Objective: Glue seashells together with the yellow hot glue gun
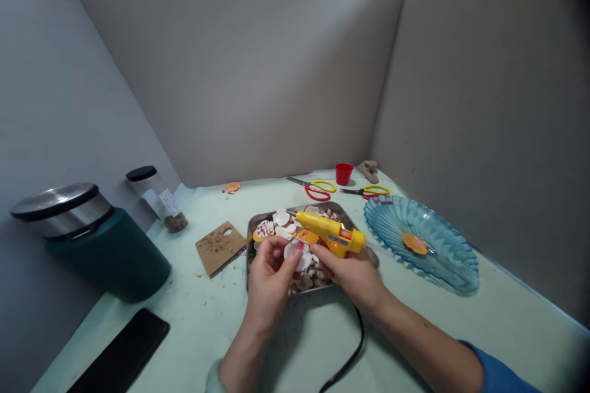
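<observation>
Over the near part of a metal tray (249, 258), my left hand (271, 270) pinches a white shell (302, 261) with a small red spot on it. My right hand (353, 270) is wrapped round a yellow glue gun (325, 228), whose nozzle points up and left and whose small orange light is lit. The right thumb and fingers also reach the right edge of the white shell. White, orange and speckled shells (264, 229) and many small snail-like shells (313, 279) fill the tray beneath both hands. My hands hide part of the tray.
Left of the tray lie a brown board (219, 249), a dark phone (122, 353), a teal bottle (115, 252) and a jar (154, 190). Two scissors (318, 187) and a red cup (343, 174) are behind. A blue glass dish (442, 239) holds an orange shell (415, 244). A black cord (353, 356) trails forward.
</observation>
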Available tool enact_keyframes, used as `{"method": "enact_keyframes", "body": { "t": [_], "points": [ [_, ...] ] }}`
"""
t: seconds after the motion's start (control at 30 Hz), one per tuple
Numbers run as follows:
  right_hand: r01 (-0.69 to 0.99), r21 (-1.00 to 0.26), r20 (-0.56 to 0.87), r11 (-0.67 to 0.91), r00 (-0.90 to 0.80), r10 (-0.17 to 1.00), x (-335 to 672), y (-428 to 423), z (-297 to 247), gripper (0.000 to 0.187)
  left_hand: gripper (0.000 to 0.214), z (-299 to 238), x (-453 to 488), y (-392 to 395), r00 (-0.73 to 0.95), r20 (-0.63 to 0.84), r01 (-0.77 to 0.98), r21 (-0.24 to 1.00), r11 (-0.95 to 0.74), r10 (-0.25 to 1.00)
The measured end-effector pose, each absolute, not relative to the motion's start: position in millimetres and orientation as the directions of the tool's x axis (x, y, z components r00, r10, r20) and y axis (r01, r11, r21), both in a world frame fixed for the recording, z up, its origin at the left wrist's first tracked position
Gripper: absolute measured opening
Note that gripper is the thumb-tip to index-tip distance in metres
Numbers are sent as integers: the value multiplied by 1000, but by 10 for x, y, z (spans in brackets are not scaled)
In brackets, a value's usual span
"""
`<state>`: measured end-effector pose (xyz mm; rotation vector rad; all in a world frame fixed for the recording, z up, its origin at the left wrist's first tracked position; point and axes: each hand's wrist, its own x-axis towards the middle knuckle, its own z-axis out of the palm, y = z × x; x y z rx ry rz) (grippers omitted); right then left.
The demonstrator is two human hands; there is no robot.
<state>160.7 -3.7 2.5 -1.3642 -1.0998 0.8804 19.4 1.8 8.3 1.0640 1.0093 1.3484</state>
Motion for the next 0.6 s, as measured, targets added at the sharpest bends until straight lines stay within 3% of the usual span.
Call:
{"method": "enact_keyframes", "body": {
  "t": [0.2, 0.6],
  "points": [
    [43, -991, 136, 129, 255, 957, 1583, -48, 41, 28, 42, 92, 186, 24, -5, -1, -215, 977, 0, 1000],
    [90, -983, 175, 159, 230, 957, 1569, -69, 49, 26, 35, 86, 182, 3, 1, 11, -221, 975, -11, 1000]
  ]
}}
